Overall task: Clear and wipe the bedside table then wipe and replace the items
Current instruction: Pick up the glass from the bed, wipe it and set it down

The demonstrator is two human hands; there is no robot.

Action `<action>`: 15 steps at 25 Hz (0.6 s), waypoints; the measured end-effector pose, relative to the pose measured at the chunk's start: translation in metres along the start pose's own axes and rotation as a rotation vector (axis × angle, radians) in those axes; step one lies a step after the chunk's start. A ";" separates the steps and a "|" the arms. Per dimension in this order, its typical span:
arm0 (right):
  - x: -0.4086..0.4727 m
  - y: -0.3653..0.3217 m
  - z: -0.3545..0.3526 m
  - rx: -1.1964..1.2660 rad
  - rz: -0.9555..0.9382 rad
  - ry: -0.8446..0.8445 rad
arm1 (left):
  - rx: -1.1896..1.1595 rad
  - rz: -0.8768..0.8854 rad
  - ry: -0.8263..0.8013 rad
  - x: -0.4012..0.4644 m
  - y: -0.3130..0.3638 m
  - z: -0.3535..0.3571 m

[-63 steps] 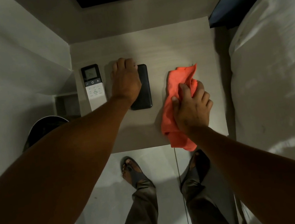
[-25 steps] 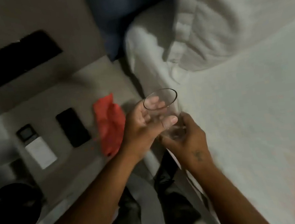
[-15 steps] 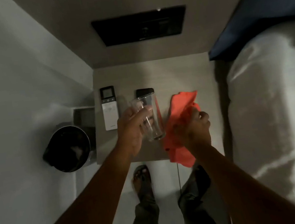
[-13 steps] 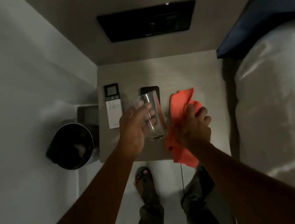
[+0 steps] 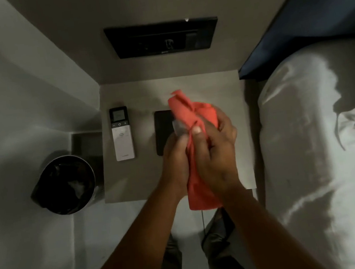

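Both hands meet above the near half of the tabletop (image 5: 215, 83), each grip clenched around one bundle. The right hand (image 5: 216, 151) presses the orange cloth (image 5: 191, 111) around a clear glass (image 5: 179, 128), of which only a small patch shows at the left of the cloth; its thumb lies across the fabric. The left hand (image 5: 175, 157) grasps the glass from the left and below, mostly behind the cloth. One end of the cloth sticks up at the far side, the other hangs past the near tabletop edge. A white remote (image 5: 122, 139) lies flat at the left of the tabletop, and a black phone (image 5: 163, 131) lies just right of it, partly hidden by the hands. A dark bin (image 5: 65, 184) stands on the floor to the left, and the bed (image 5: 326, 159) runs along the right.
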State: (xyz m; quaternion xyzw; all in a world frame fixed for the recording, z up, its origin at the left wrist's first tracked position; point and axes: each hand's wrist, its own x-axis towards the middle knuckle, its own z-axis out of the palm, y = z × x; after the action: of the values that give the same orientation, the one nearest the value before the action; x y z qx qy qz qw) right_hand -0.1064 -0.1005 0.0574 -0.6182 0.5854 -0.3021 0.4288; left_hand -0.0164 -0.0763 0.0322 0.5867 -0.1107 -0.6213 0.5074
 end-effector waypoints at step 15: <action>-0.009 -0.010 -0.034 0.628 0.269 0.087 | 0.174 0.139 0.114 -0.016 0.030 0.032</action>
State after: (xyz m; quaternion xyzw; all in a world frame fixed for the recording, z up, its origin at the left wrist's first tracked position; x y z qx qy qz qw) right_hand -0.1323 -0.0981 0.0828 -0.3597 0.5578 -0.4343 0.6090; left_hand -0.0312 -0.0925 0.0733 0.6539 -0.1756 -0.5383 0.5018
